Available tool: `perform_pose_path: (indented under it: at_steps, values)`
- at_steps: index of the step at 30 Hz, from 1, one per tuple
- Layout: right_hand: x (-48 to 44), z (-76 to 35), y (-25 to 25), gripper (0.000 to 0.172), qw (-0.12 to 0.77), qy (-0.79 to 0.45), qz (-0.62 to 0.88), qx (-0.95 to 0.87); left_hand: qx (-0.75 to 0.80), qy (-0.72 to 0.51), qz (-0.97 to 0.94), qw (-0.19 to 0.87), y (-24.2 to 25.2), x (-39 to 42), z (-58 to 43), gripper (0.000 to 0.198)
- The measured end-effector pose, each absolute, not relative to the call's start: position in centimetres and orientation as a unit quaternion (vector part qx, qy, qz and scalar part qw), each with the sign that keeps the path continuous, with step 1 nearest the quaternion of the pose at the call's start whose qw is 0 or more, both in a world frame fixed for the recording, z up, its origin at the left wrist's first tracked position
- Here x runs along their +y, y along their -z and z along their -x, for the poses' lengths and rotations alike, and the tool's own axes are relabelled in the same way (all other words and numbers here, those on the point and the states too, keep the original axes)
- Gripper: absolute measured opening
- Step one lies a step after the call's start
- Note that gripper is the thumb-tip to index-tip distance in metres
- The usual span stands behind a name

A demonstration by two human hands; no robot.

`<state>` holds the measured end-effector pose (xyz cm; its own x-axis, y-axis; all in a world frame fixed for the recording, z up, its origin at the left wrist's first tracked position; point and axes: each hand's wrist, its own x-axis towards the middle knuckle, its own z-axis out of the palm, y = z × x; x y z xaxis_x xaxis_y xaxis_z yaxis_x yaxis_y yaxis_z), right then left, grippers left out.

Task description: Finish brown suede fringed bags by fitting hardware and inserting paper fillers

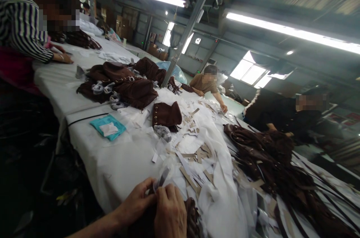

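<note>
My left hand [138,201] and my right hand [170,210] are close together at the near edge of the table. Both are closed, with the fingers gathered at the upper edge of a dark brown bag [144,218]. A greyish, see-through plastic piece [164,176] sticks up between the fingertips; its lower end is hidden. Most of the bag lies behind my hands and in shadow. Dark brown gathered material [192,211] shows just right of my right hand. Beyond my hands stands a small brown bag [167,115] with metal eyelets and crumpled plastic beside it.
White cloth covers the long table [112,166]. Paper and cardboard strips [197,153] litter its middle. A turquoise packet [108,127] lies left, brown bags [120,84] are heaped behind, and more brown pieces [261,148] lie right. A post [191,24] rises mid-table. Several people work around it.
</note>
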<state>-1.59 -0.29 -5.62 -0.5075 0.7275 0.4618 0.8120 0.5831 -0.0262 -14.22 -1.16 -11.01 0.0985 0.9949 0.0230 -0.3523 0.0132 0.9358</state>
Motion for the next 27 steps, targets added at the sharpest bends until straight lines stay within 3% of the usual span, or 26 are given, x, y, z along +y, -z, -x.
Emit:
perform_pose_path:
  at_steps: [5, 13, 17, 21, 24, 27]
  values:
    - [-1.0, -0.4, 8.5, 0.026, 0.255, -0.015, 0.484, -0.837, 0.375, -0.534, -0.377, 0.657, 12.7, -2.0, 13.9, 0.032]
    - [-3.3, 1.7, 12.2, 0.025, 0.458, -0.085, 0.518, -0.717, 0.448, -0.604, -0.393, 0.530, 13.1, -2.1, 12.9, 0.028]
    - [-3.0, 1.5, 12.6, 0.035, 0.528, -0.254, 0.582, -0.564, 0.433, -0.592, -0.384, 0.561, 13.7, -2.5, 12.9, 0.031]
    - [-0.1, -0.4, 10.8, 0.057, 0.457, -0.525, 0.606, -0.386, 0.407, -0.550, -0.407, 0.605, 14.0, -2.8, 13.1, 0.031]
    - [2.3, -0.9, 9.1, 0.053, 0.372, -0.675, 0.542, -0.335, 0.393, -0.500, -0.453, 0.625, 13.5, -2.7, 13.3, 0.031]
    - [4.0, -0.3, 8.0, 0.041, 0.365, -0.753, 0.476, -0.271, 0.373, -0.453, -0.524, 0.617, 12.4, -2.2, 13.3, 0.032]
